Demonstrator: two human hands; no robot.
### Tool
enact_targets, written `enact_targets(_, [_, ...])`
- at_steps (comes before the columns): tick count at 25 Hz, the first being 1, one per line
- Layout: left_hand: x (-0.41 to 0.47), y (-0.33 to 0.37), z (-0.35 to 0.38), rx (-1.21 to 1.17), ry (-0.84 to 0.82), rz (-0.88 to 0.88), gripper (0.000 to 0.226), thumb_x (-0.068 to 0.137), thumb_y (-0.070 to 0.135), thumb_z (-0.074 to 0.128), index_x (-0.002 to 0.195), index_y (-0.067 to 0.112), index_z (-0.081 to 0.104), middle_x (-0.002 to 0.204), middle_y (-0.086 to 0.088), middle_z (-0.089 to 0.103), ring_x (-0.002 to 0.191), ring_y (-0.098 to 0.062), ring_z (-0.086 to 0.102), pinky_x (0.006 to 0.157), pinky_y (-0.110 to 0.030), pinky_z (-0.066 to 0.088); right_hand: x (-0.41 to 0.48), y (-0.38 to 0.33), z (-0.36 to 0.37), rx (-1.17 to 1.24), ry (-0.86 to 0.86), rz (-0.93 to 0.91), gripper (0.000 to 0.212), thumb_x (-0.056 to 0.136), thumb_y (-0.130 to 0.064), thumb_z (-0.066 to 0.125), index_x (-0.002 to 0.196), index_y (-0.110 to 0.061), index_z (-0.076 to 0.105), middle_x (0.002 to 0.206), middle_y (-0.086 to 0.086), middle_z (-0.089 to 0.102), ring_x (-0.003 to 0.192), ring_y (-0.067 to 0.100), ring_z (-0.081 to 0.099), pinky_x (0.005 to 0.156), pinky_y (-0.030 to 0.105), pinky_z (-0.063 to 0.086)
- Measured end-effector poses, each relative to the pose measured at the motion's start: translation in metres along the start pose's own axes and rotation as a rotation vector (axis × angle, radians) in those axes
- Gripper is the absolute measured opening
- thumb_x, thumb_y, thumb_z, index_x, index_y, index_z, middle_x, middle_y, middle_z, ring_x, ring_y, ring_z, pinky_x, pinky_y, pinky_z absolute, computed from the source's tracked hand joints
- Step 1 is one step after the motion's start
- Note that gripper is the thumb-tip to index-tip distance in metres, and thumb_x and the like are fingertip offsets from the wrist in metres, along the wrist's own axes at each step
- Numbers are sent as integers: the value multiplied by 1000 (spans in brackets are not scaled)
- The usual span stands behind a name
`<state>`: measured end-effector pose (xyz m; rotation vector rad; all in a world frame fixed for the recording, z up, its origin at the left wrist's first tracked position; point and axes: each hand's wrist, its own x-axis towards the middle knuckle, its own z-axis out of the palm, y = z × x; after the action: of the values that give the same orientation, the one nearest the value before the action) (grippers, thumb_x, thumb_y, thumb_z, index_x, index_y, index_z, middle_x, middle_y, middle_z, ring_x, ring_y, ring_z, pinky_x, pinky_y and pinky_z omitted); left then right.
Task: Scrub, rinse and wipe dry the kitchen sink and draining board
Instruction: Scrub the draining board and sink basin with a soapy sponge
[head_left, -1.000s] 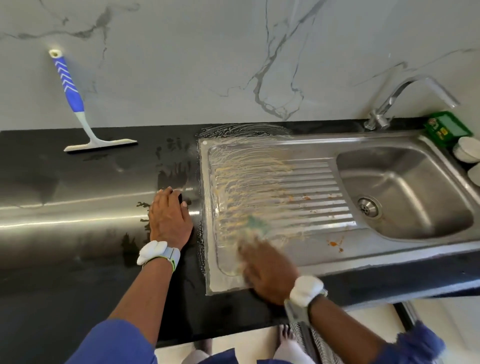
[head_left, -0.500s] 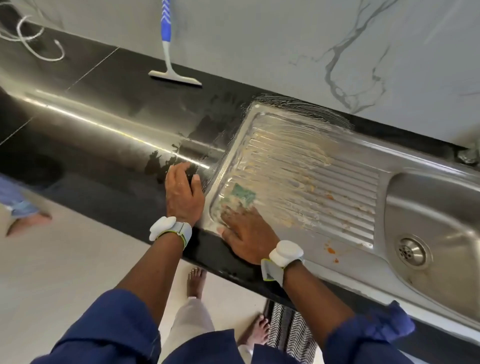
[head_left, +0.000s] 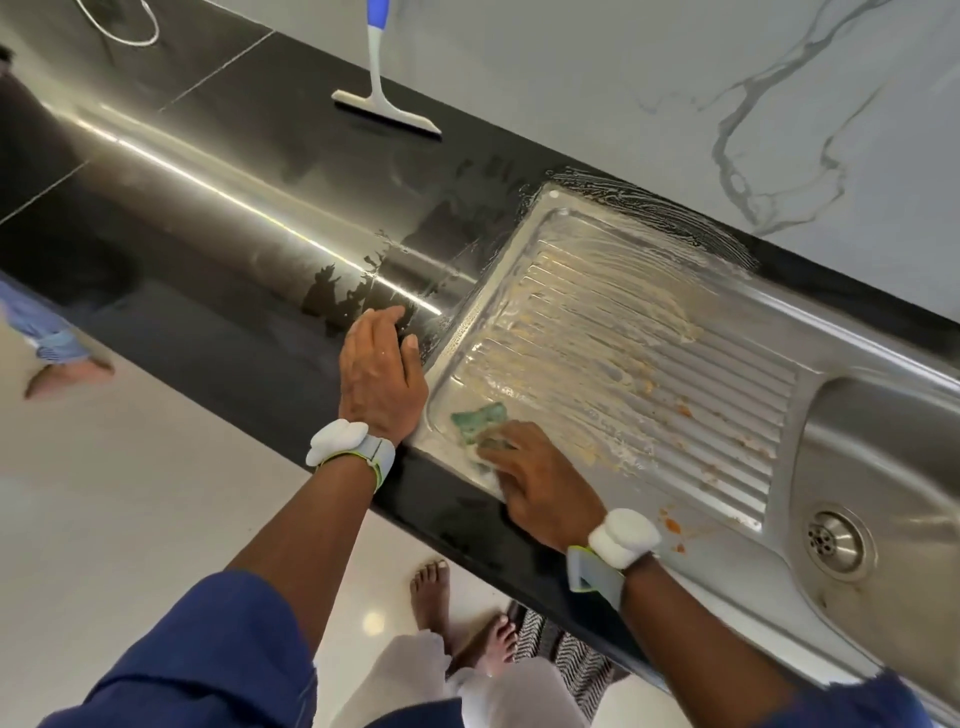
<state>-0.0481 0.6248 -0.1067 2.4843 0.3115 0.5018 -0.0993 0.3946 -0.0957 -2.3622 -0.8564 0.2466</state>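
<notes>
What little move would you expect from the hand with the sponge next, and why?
Probably slide the sponge under the right hand toward the orange specks near the sink bowl; that part of the draining board shows no suds yet.

**Q:** what's your kitchen look like back there?

**A:** White marble-look wall (head_left: 649, 73) with grey veins. My table (head_left: 208, 244) under it is glossy black with thin seams, and a long streak of light is reflected along it. The floor (head_left: 130, 509) is pale shiny tile with a little glare spot. There's a black-and-white striped mat (head_left: 569, 657) down below the table's edge.
</notes>
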Motion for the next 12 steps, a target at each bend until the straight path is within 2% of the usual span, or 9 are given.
enact_targets(3, [-4, 0, 1, 28, 30, -14, 35, 103, 24, 45, 134, 11, 54, 134, -13, 56, 134, -36, 46, 109, -54, 41, 25, -15, 14, -61, 3, -35, 36, 90, -18, 50, 116, -11, 73, 130, 11, 62, 124, 32, 53, 99, 43, 51])
enact_targets(5, [-4, 1, 0, 44, 38, -35, 35, 102, 27, 44, 133, 12, 55, 134, -12, 55, 134, -35, 46, 107, -55, 41, 3, -20, 6, -72, -46, -63, 37, 93, -23, 48, 122, -15, 70, 133, 9, 59, 123, 28, 52, 98, 37, 51])
enact_targets(7, [-12, 2, -2, 55, 49, -39, 38, 102, 28, 45, 134, 11, 55, 137, -13, 54, 136, -35, 44, 107, -56, 42, -45, -13, -18, -63, -111, -79, 33, 95, -24, 51, 124, -19, 68, 132, 6, 55, 120, 24, 51, 90, 29, 51])
enact_targets(10, [-43, 21, -6, 111, 90, -86, 45, 102, 31, 48, 143, 13, 50, 150, -13, 45, 145, -35, 37, 111, -55, 39, -119, 30, -70, -136, -168, -76, 30, 95, -29, 57, 122, -24, 69, 129, 2, 55, 115, 24, 54, 78, 36, 54])
enact_targets(12, [-74, 42, -3, 162, 117, -126, 48, 102, 35, 47, 145, 14, 49, 153, -12, 43, 148, -34, 33, 112, -56, 37, -145, 53, -95, -169, -218, -93, 33, 96, -36, 55, 125, -27, 67, 135, 0, 52, 120, 23, 55, 82, 36, 55])
